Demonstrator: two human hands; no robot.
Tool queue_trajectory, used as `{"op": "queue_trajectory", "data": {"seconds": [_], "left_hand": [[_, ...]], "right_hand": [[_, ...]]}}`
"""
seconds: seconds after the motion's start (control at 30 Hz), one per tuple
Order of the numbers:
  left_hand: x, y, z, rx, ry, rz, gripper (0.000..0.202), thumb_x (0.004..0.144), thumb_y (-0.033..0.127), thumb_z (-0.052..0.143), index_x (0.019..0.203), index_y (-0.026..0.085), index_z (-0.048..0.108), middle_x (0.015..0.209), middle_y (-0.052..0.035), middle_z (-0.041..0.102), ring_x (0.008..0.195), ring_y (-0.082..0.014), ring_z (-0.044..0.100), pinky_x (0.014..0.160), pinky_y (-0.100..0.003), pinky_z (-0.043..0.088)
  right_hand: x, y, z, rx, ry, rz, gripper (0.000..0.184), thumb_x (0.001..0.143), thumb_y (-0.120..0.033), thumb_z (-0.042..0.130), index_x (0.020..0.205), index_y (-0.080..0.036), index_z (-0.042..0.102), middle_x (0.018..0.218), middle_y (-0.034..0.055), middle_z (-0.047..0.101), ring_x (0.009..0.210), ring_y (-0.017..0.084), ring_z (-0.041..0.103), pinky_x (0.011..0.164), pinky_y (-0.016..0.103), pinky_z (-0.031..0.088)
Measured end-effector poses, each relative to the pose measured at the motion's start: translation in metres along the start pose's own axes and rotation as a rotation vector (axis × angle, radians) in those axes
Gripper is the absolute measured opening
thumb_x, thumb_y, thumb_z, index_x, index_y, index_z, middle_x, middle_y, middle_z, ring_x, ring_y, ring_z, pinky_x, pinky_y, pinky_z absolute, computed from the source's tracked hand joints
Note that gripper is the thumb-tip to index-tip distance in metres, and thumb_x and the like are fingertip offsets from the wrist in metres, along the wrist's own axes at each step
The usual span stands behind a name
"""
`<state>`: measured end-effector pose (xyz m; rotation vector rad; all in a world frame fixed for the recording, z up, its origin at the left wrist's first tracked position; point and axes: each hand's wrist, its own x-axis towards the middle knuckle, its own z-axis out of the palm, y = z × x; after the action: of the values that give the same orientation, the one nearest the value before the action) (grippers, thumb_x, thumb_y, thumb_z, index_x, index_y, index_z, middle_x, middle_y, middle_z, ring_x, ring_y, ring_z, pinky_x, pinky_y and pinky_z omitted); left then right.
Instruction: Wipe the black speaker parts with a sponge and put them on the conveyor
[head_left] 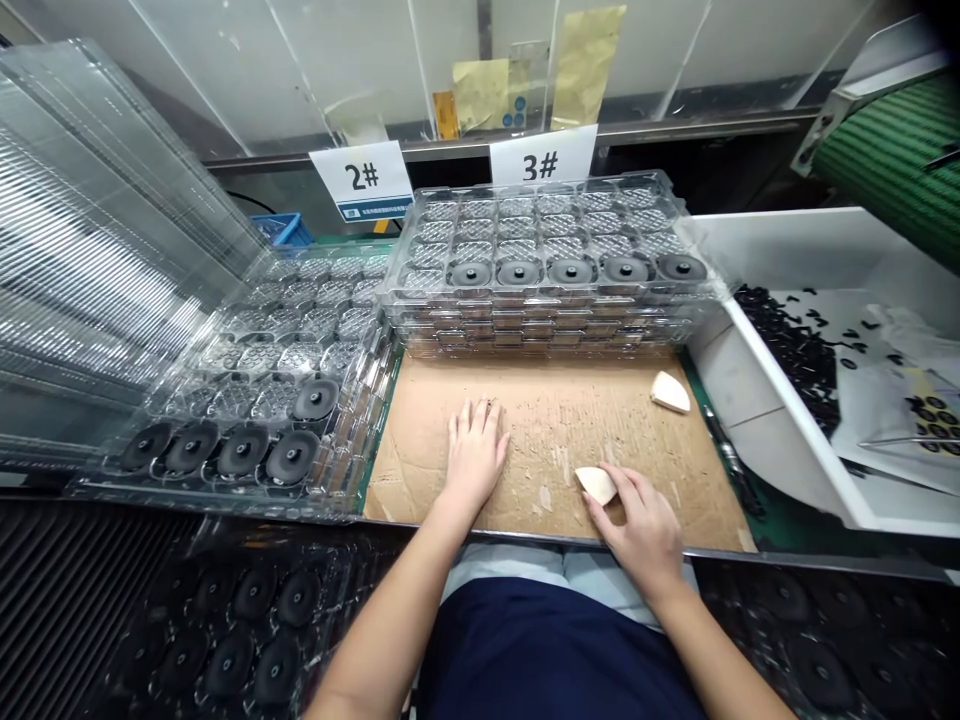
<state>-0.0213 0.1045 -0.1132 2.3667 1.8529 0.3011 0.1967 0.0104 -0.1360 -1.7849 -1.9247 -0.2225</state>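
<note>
Item: cream wedge (pixel 595 484), a small pale, fan-shaped piece. Location: on the cardboard sheet (pixel 555 420) that covers the desk, near its front edge, right of centre. Orientation: lying flat, with its long axis running roughly left to right. The free narrow end points left towards the left hand (pixel 476 452), and the other end lies under the fingers of the right hand (pixel 645 530).

Right hand: grip closed on the cream wedge, thumb and fingertips pinching its right end, wrist resting at the desk edge.

Left hand: palm down and flat on the cardboard sheet, fingers straight and side by side pointing away from the body. Its grip is slack and holds nothing. It is well apart from the wedge.

Also present:
- second wedge (pixel 670 392), same colour, further back and to the right on the cardboard.
- stack of clear trays (pixel 540 300) behind the cardboard, its front row filled with black round parts (pixel 571 270).
- left tray stack (pixel 255 400) with similar parts.
- white bin (pixel 795 420) at right, holding small black pieces.
</note>
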Motion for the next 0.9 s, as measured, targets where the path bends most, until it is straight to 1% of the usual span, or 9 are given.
{"op": "queue_trajectory", "data": {"seconds": [0.27, 0.5, 0.9], "left_hand": [[-0.010, 0.005, 0.000, 0.041, -0.008, -0.005, 0.048, 0.094, 0.031, 0.032, 0.139, 0.016, 0.040, 0.146, -0.0098, 0.043, 0.136, -0.0325, 0.034, 0.111, -0.054, 0.029], [-0.017, 0.005, -0.001, 0.074, -0.020, 0.008, 0.049, 0.095, 0.031, 0.031, 0.141, 0.017, 0.037, 0.148, -0.0098, 0.041, 0.136, -0.0297, 0.034, 0.112, -0.050, 0.029], [-0.019, 0.007, -0.002, 0.112, -0.022, 0.003, 0.048, 0.094, 0.030, 0.033, 0.140, 0.017, 0.038, 0.146, -0.0098, 0.044, 0.135, -0.0291, 0.037, 0.111, -0.049, 0.032]], "right_hand": [[0.002, -0.001, -0.002, 0.006, 0.007, -0.022, 0.036, 0.090, -0.042, 0.049, 0.111, -0.016, 0.061, 0.098, 0.0085, 0.066, 0.081, 0.019, 0.062, 0.072, 0.029, 0.044], [0.003, -0.002, -0.003, 0.002, 0.015, -0.026, 0.035, 0.090, -0.041, 0.051, 0.112, -0.015, 0.061, 0.099, 0.0085, 0.066, 0.081, 0.020, 0.062, 0.072, 0.029, 0.044], [0.004, -0.002, -0.004, 0.006, 0.017, -0.024, 0.034, 0.089, -0.040, 0.052, 0.111, -0.015, 0.061, 0.099, 0.0084, 0.066, 0.080, 0.019, 0.061, 0.072, 0.029, 0.044]]}}
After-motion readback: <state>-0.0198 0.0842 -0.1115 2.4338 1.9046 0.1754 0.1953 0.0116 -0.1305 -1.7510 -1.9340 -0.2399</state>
